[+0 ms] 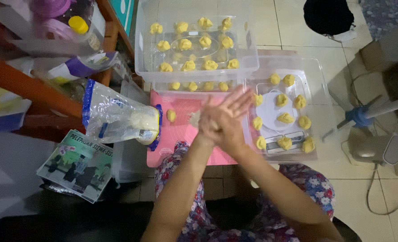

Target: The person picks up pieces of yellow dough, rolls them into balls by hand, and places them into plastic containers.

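Both forearms come up from 6 o'clock and meet above the pink mat [181, 134]. The left hand [214, 127] and right hand [230, 114] are pressed palm to palm, fingers straight; what is between them I cannot tell. One yellow dough ball [171, 115] lies on the mat at 9 o'clock of the hands.
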